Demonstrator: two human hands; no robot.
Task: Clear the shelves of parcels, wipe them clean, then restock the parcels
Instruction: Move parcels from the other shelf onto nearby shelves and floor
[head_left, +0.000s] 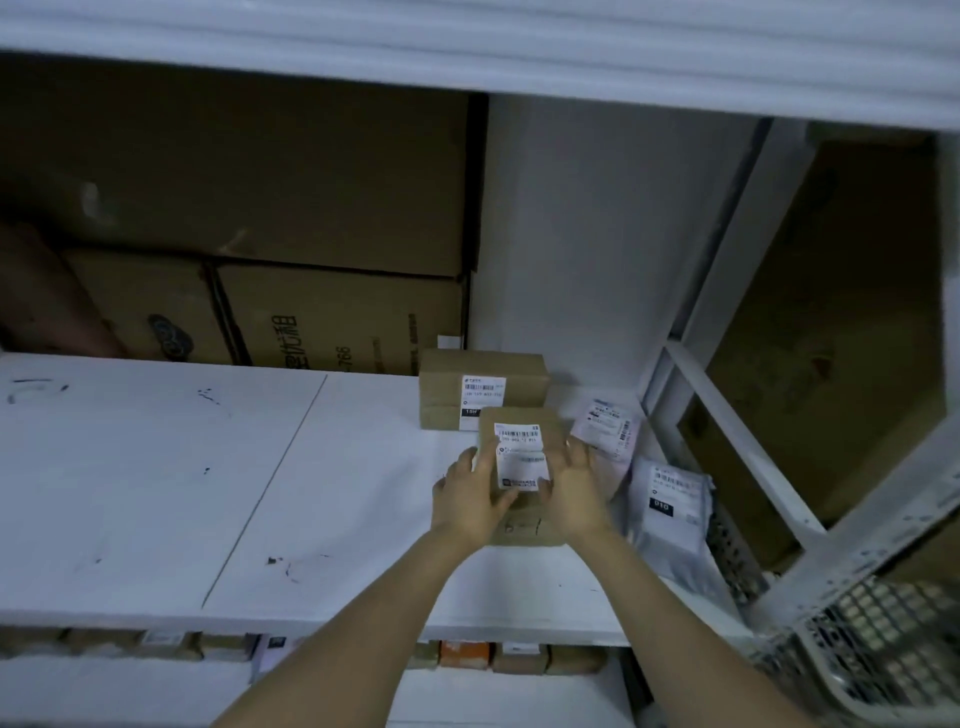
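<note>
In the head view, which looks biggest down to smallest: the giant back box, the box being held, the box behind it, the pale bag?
1. Giant back box.
2. Held box and box behind it: too alike to rank; the held one is nearer.
3. Pale bag.

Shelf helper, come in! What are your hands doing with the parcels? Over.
Left hand and right hand hold the small brown parcel at the white shelf. Bigger box close behind. Pale mailer and grey mailer on its right.
</note>
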